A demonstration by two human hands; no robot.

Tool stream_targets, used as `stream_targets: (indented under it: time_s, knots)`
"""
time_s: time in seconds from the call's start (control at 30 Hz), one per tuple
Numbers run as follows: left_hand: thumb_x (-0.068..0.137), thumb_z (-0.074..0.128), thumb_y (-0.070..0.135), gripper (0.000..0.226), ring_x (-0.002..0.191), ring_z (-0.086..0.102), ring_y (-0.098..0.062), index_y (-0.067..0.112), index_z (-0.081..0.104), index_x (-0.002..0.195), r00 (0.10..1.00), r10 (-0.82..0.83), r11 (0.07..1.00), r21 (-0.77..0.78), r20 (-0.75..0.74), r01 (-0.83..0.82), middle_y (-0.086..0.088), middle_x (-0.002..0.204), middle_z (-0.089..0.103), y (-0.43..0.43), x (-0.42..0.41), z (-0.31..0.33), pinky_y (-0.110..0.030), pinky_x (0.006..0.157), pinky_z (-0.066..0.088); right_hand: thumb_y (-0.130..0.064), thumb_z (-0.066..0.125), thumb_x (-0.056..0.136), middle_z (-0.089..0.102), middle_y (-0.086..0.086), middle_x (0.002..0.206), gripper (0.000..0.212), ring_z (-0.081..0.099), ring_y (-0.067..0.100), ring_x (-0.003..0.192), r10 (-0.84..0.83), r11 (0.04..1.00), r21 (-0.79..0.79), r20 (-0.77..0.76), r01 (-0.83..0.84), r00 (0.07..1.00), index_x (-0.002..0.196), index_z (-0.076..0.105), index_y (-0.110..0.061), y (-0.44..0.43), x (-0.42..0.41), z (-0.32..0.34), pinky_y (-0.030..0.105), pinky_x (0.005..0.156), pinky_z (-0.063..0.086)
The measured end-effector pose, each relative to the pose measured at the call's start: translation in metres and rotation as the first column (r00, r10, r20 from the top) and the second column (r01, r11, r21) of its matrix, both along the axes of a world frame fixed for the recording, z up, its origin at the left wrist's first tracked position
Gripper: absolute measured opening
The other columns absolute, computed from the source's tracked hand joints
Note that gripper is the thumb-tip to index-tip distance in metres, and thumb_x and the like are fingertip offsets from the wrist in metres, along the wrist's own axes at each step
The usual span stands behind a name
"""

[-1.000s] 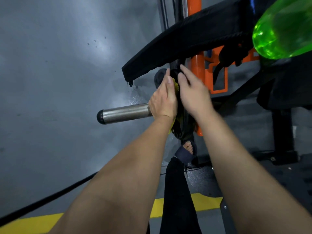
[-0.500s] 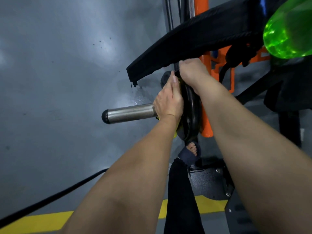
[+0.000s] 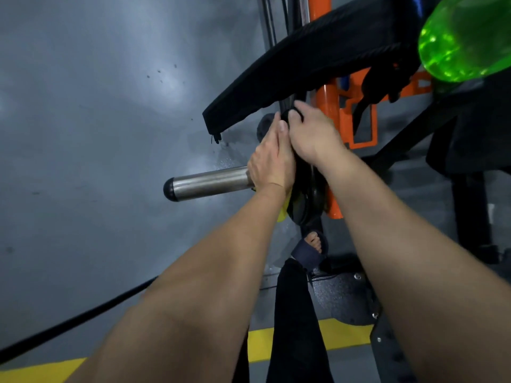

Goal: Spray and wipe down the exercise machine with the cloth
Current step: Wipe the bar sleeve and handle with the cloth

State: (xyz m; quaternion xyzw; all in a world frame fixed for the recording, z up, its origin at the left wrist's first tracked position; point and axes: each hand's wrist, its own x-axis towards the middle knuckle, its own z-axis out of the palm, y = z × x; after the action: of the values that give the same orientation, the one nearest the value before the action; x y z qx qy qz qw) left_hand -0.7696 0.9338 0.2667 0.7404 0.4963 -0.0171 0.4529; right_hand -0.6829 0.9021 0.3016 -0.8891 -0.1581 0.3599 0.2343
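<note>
A black weight plate [image 3: 307, 197] sits on the machine's steel sleeve [image 3: 207, 182], seen edge-on. My left hand [image 3: 269, 164] lies flat against the plate's left face, fingers straight, pressing a yellow cloth [image 3: 284, 212] whose corner shows below my wrist. My right hand [image 3: 312, 134] grips the plate's top rim with curled fingers. A green spray bottle [image 3: 464, 37] is at the top right, apart from both hands. The machine's orange upright [image 3: 329, 92] stands behind the plate.
A black padded arm [image 3: 304, 70] slants just above my hands. My sandalled foot [image 3: 312, 244] is below the plate, next to a black base plate [image 3: 345, 297]. A black cable [image 3: 77, 319] and a yellow floor line [image 3: 345, 335] cross the grey floor.
My right hand went from straight fingers on the plate to curling over its top rim. My left hand stays pressed flat on the cloth.
</note>
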Motion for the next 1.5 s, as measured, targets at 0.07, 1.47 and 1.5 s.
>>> stream_targets:
  time_s: [0.07, 1.47, 1.5]
  knots:
    - [0.109, 0.022, 0.054, 0.052, 0.122, 0.058, -0.034, 0.043, 0.034, 0.158, 0.997, -0.068, 0.997, -0.022, 0.038, 0.069, -0.009, 0.136, 0.065, 0.002, -0.005, -0.001, -0.047, 0.100, 0.044, -0.024, 0.039, 0.105, 0.059, 0.016, 0.138, 0.039, 0.055, 0.032, 0.130, -0.033, 0.996, -0.086, -0.092, 0.025, 0.995, 0.134, 0.059, -0.007, 0.019, 0.014, 0.003, 0.033, 0.100, 0.044]
    - [0.097, 0.057, 0.026, 0.030, 0.088, 0.069, -0.015, 0.027, 0.059, 0.127, 0.959, -0.241, 0.958, -0.120, 0.151, 0.260, 0.006, 0.090, 0.075, 0.021, -0.037, 0.086, -0.040, 0.082, 0.058, -0.093, 0.050, 0.071, 0.019, 0.015, 0.164, 0.125, 0.028, 0.035, 0.149, -0.532, 0.835, 0.072, -0.154, 0.546, 0.833, 0.159, 0.022, -0.010, -0.060, -0.086, 0.052, 0.048, 0.120, 0.031]
    - [0.096, 0.057, 0.024, 0.033, 0.088, 0.068, -0.015, 0.027, 0.059, 0.128, 0.949, -0.277, 0.949, -0.113, 0.148, 0.295, 0.006, 0.087, 0.073, 0.024, -0.031, 0.087, -0.038, 0.080, 0.057, -0.090, 0.055, 0.073, 0.013, 0.015, 0.166, 0.126, 0.026, 0.036, 0.150, -0.538, 0.831, 0.064, -0.163, 0.553, 0.827, 0.161, 0.014, -0.010, -0.052, -0.081, 0.055, 0.047, 0.120, 0.030]
